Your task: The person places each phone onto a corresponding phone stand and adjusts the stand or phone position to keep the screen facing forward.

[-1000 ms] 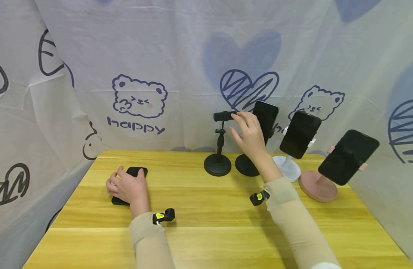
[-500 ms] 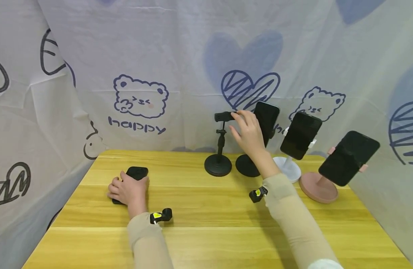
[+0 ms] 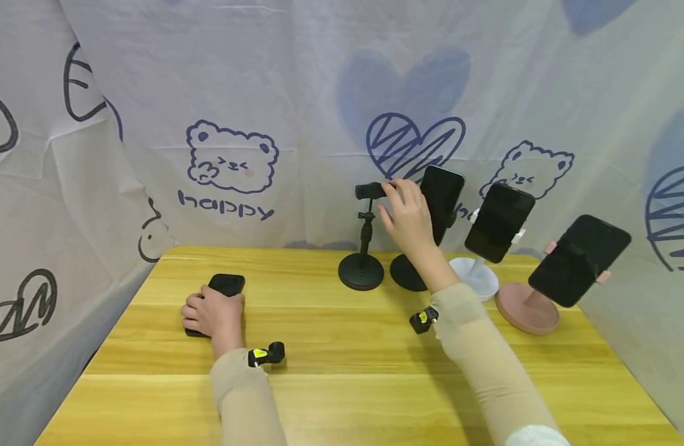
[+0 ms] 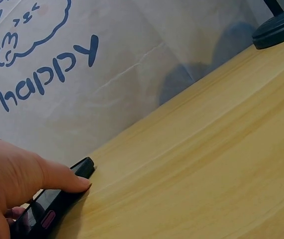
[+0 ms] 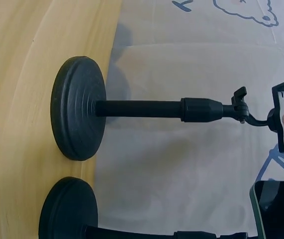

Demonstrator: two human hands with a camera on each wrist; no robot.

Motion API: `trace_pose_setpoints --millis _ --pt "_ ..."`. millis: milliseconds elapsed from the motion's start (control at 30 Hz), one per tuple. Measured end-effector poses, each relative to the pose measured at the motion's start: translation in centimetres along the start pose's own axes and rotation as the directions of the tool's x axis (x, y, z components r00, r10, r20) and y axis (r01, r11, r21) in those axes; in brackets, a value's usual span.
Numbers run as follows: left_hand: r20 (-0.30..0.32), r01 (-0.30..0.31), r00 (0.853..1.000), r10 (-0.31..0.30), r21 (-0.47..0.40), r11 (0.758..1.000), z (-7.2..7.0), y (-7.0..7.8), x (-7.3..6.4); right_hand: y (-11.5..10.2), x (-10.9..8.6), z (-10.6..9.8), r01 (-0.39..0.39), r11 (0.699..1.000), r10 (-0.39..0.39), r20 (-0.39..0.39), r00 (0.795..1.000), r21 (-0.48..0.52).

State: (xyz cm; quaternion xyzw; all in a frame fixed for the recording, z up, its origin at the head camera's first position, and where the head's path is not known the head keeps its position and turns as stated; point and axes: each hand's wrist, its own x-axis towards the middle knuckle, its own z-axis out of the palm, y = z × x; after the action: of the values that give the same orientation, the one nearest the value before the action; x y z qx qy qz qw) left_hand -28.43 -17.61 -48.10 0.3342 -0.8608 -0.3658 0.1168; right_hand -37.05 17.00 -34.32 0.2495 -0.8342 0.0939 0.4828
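On the left of the wooden table lies a black smartphone (image 3: 228,284). My left hand (image 3: 213,313) grips it from above, covering its middle; in the left wrist view the thumb presses along the side edge of the smartphone (image 4: 57,203). Farther back stands a black phone stand (image 3: 366,238) whose clamp carries no phone. My right hand (image 3: 411,217) holds the right end of that clamp (image 3: 369,191). Seen from the right wrist, a fingertip rests on the grey pad of the clamp (image 5: 283,102); the other fingers are out of that view.
To the right stand another black stand with a phone (image 3: 441,197), a white stand (image 3: 475,279) with a phone (image 3: 499,223) and a pink stand (image 3: 527,310) with a phone (image 3: 579,260). A printed cloth (image 3: 314,124) hangs behind the table (image 3: 342,347).
My left hand has shifted slightly down over the smartphone, so more of its far end shows. The right hand stays at the clamp with hardly any movement.
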Motion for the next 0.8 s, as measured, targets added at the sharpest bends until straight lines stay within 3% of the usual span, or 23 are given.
trace_pose_setpoints --millis 267,567,800 --pt "0.013 0.024 1.0 -0.024 0.024 0.999 0.0 0.0 0.3 -0.7 0.3 0.4 -0.066 0.997 0.067 0.029 0.997 -0.033" --pt "-0.028 0.043 0.999 -0.043 0.016 0.999 0.0 -0.2 0.5 -1.4 0.8 0.6 -0.155 0.984 0.165 0.107 0.981 -0.09" --pt "-0.084 0.056 0.995 -0.06 -0.046 0.997 -0.1 0.1 0.3 -1.9 0.9 0.6 -0.189 0.978 0.2 0.129 0.971 -0.094"
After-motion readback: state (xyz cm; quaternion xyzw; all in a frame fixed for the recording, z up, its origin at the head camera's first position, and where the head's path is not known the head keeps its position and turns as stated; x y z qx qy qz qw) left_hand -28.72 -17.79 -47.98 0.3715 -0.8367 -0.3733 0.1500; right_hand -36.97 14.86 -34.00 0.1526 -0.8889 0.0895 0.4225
